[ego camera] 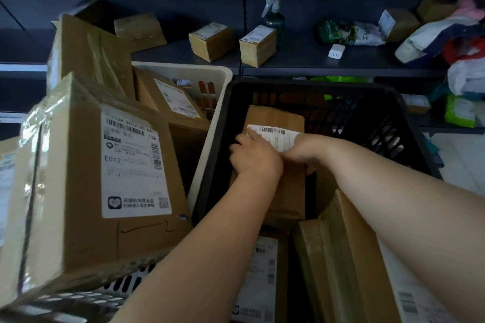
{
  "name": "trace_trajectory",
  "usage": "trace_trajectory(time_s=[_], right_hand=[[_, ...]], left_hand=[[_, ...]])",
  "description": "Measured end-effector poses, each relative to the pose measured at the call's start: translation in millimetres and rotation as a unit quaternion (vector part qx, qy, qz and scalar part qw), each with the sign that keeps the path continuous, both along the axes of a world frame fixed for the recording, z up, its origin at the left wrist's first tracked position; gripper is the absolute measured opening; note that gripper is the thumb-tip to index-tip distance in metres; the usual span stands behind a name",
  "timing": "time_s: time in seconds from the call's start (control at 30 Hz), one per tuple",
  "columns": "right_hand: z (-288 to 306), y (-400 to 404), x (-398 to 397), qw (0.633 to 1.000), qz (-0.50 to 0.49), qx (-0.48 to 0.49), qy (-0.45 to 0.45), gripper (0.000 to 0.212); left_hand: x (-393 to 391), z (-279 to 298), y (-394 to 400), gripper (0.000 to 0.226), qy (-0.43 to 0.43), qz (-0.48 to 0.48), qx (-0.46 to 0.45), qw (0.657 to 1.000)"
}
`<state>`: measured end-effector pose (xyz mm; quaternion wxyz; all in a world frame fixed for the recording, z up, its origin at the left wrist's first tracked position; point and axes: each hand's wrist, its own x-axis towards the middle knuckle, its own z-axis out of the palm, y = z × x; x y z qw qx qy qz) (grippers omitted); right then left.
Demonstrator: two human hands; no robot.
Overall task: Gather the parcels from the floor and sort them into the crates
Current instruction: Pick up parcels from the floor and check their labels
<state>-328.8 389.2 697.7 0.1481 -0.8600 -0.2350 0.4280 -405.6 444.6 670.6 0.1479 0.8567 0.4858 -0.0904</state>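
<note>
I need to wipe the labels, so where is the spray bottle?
The spray bottle stands on the dark shelf at the top centre, just behind the right-hand small cardboard box.

parcel (278, 165) in hands, matt brown cardboard w/ a white paper label | black crate (409, 123) at 3 o'clock, slotted matt plastic | white crate (210, 71) at 11, smooth plastic | big box (86, 178) at 9, cardboard wrapped in glossy clear tape | shelf (315, 57) at 12, dark matt, metal by the look

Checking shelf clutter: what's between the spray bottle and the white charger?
Nothing; head view shows bare dark shelf between spray bottle and white charger.
</note>
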Motion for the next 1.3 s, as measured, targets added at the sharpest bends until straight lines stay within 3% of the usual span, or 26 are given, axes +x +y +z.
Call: trace_trajectory(time_s=[0.07,0.23,0.4,0.53,0.63,0.73,0.87,1.0,1.2,1.3], right_hand=[[2,2,-2,0.999,0.024,-0.010,-0.030,0.047],[10,0,-1,0.997,-0.014,0.075,-0.013,0.039],[6,2,-2,0.999,0.005,0.043,-0.026,0.052],[16,1,3,0.987,-0.119,0.107,-0.012,0.073],[43,-6,11,0.967,-0.203,0.150,-0.031,0.060],[81,-21,17,0.956,-0.220,0.194,0.004,0.059],[121,-50,-3,0.940,-0.201,0.276,0.021,0.048],[136,-77,-51,0.939,-0.094,0.330,-0.028,0.017],[151,-92,-104,0.910,-0.058,0.411,-0.027,0.031],[150,-114,-121,0.929,0.007,0.368,-0.028,0.024]], left_hand=[[7,2,-2,0.082,0.016,-0.017,-0.017,1.000],[10,5,5,0.078,-0.006,-0.015,-0.012,1.000],[0,2,3,0.065,0.011,0.057,-0.146,0.988],[-13,20,1,0.053,-0.051,0.049,-0.145,0.987],[-9,55,3,0.053,-0.107,0.056,-0.147,0.982],[-10,98,6,0.049,-0.171,0.041,-0.146,0.973],[-37,140,-2,0.051,-0.236,-0.011,-0.097,0.967],[-76,158,-16,0.060,-0.192,-0.026,-0.014,0.981],[-116,182,-22,0.059,-0.248,-0.002,0.040,0.968],[-131,181,-32,0.059,-0.181,-0.052,0.082,0.979]])
